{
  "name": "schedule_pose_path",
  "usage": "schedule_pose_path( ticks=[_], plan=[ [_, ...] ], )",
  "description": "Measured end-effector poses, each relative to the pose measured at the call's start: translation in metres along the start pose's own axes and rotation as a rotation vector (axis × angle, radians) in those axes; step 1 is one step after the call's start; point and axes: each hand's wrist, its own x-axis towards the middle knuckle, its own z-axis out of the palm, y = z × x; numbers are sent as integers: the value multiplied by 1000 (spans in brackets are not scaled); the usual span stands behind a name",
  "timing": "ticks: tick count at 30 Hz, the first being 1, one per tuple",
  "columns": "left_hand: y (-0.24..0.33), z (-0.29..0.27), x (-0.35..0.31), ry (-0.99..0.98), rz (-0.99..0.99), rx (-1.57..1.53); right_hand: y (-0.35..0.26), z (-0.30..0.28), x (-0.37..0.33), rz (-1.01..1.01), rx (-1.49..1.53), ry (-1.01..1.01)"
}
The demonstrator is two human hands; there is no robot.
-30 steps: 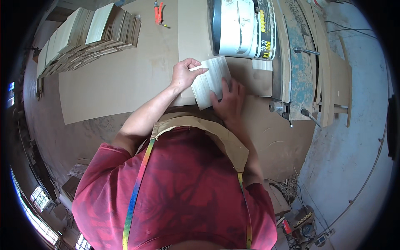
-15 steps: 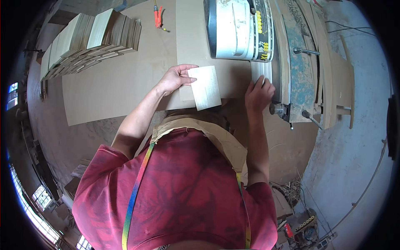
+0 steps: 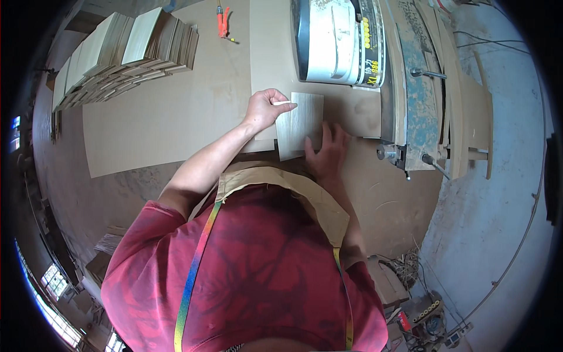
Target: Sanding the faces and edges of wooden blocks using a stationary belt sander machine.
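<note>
A thin, pale wooden panel point(image 3: 305, 120) is pinched at its left edge between the thumb and fingers of my left hand point(image 3: 268, 110). It is tilted over the near edge of the brown work surface, and a line down it may be the edge of a second panel. My right hand point(image 3: 331, 151) is just right of the panel's lower corner, its fingers spread and nothing seen in them. Whether a fingertip touches the panel I cannot tell. Beyond both hands stands a white machine housing point(image 3: 328, 44) with a black and yellow side.
Stacked wooden panels point(image 3: 138, 47) stand at the far left of the brown board surface point(image 3: 146, 135). A tool with red handles point(image 3: 223, 23) lies at the back. To the right runs a worn blue machine bed point(image 3: 423, 100) with clamp handles point(image 3: 431, 73).
My right hand has moved left, away from the pale strip beside the machine housing, to the held panel. My left hand has shifted slightly right with the panel. Less of that strip shows.
</note>
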Motion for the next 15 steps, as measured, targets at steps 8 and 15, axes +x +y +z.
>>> schedule_pose_path(
  ticks=[8, 15],
  plan=[
    [8, 28, 3, -120, 7, 10, -3, -17, 9, -28, 76, 1],
    [-3, 24, 7, -94, 32, 6, 49, -37, 14, 61, -301, -2]
  ],
)
